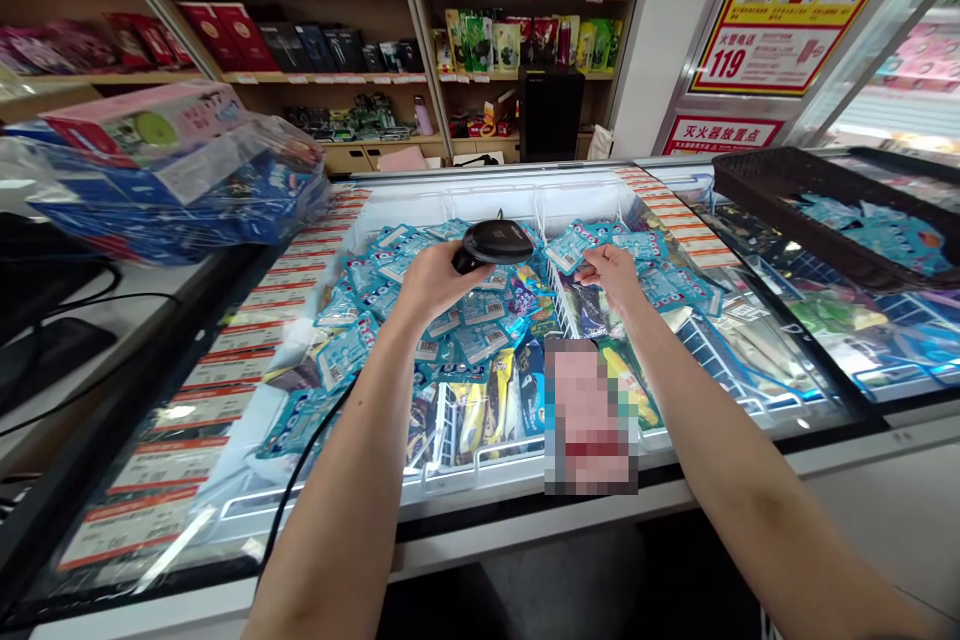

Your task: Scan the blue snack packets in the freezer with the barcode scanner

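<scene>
My left hand (pixel 435 280) is wrapped around a black handheld barcode scanner (pixel 496 242), whose head is above the open freezer. A black cable (pixel 304 465) runs down beside my left forearm. My right hand (pixel 611 275) pinches the edge of a light-blue packet (pixel 568 248), right of the wire divider (pixel 556 285). Many similar blue packets (pixel 480 340) with barcodes lie heaped under the scanner. Yellow ice cream wrappers (pixel 496 395) show in the basket in front of them. A pixelated patch hides part of the freezer's front edge.
Price labels line the freezer's left glass (pixel 202 400). A dark plastic crate (pixel 840 220) with blue packets rests at right. Plastic-wrapped boxes (pixel 172 160) are stacked at left, near loose cables. Stocked shelves (pixel 300 70) stand behind, beside a wall with a fire-safety sign (pixel 787 10).
</scene>
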A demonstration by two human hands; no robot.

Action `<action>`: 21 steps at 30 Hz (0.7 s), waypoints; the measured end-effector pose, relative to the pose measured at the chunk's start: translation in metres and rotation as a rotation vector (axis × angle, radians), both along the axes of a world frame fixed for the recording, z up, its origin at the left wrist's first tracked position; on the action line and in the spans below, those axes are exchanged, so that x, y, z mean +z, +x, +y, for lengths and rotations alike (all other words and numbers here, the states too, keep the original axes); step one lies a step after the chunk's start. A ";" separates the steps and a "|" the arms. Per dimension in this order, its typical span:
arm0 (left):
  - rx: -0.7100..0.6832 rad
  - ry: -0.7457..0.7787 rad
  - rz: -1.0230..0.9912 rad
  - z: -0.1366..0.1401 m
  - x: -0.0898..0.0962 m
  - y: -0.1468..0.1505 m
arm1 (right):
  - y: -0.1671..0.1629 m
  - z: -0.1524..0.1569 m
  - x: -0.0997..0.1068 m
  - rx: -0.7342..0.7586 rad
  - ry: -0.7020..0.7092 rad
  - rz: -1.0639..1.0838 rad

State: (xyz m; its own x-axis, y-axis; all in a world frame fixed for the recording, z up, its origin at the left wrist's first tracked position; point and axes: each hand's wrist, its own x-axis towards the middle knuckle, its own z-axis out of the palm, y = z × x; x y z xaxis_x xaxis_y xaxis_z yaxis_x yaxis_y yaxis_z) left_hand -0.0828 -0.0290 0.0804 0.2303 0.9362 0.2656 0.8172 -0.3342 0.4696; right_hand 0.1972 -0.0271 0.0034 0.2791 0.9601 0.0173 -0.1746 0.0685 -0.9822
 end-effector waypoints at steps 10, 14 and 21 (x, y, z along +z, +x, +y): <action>-0.011 -0.036 0.003 -0.003 0.003 0.003 | 0.002 0.004 -0.007 -0.009 0.036 -0.071; -0.023 -0.037 0.022 -0.002 0.003 0.002 | 0.001 0.004 -0.007 -0.012 0.058 -0.068; -0.029 -0.048 0.026 -0.001 0.002 0.001 | 0.000 0.002 -0.007 -0.001 0.086 -0.084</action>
